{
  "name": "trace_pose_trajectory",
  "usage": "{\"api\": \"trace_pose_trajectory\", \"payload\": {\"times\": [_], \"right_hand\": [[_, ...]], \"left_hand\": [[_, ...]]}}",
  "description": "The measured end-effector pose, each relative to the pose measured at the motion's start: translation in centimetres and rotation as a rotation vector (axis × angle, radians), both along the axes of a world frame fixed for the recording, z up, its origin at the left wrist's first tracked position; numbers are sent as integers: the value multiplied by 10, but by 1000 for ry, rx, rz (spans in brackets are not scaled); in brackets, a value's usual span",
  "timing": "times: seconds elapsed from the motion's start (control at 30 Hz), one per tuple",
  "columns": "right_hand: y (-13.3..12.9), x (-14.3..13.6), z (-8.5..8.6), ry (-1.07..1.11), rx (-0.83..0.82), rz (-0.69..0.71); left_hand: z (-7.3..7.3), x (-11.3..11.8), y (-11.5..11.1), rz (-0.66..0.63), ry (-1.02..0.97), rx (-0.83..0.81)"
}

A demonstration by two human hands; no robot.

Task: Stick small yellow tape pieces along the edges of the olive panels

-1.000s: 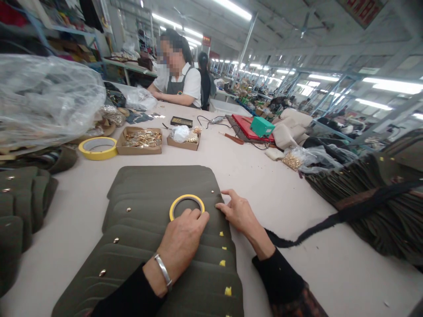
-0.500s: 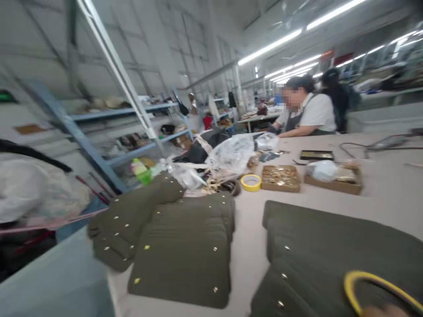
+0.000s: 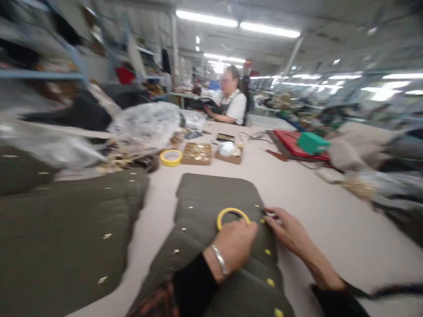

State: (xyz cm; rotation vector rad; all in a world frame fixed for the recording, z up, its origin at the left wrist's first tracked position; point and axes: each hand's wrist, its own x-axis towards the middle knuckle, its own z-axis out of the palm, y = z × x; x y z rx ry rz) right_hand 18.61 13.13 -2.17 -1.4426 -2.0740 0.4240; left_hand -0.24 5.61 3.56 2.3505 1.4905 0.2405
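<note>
My left hand (image 3: pixel 236 246), with a silver bangle at the wrist, is closed on a roll of yellow tape (image 3: pixel 218 219). It holds the roll above a stack of dark olive fabric panels (image 3: pixel 214 189). Small metal fittings dot the panels, and yellow tape pieces (image 3: pixel 270 282) run down their right edge. At that edge, beside a fitting and a tape piece, my right hand (image 3: pixel 291 231) has thumb and forefinger brought near each other; what lies between them is too blurred to make out. More olive panels (image 3: pixel 66 237) lie to the left.
Beyond the panels are another yellow tape roll (image 3: pixel 171 158), a box of gold-coloured metal parts (image 3: pixel 197 154) and a second small box (image 3: pixel 228 152). Clear plastic bags (image 3: pixel 148 123) crowd the left. A green box (image 3: pixel 313 143) sits on red material at right. A person (image 3: pixel 236 105) works farther back.
The view has swung right. My left hand and the tape roll now show near the middle of the view over the panel stack, and my right hand has come into sight at its edge.
</note>
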Motion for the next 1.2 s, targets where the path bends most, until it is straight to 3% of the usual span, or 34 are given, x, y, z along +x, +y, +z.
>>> {"api": "trace_pose_trajectory", "payload": {"times": [0.1, 0.23, 0.37, 0.5, 0.6, 0.7, 0.93, 1.1, 1.2], "right_hand": [[-17, 37, 18, -103, -108, -69], [-14, 30, 20, -89, -223, -37], [-26, 30, 23, -213, -191, 12], [-38, 33, 28, -151, -115, 62], [-34, 30, 27, -146, -22, 106], [-26, 27, 23, -173, -54, 109], [-27, 27, 23, 80, -222, 53], [-38, 30, 20, 302, -665, 125], [-43, 30, 21, 350, -528, 25]], "left_hand": [[-8, 18, 12, -86, -76, 0], [-9, 8, 19, -99, -86, 8], [-7, 4, 17, -89, -44, 3], [-12, 7, 19, -100, -15, -6], [-14, 7, 21, -95, 24, -18], [-12, 7, 21, -93, 37, -26], [-10, 6, 20, -89, 18, -6], [-19, 4, 21, -72, -11, 24], [-26, 3, 23, -95, -114, 84]]}}
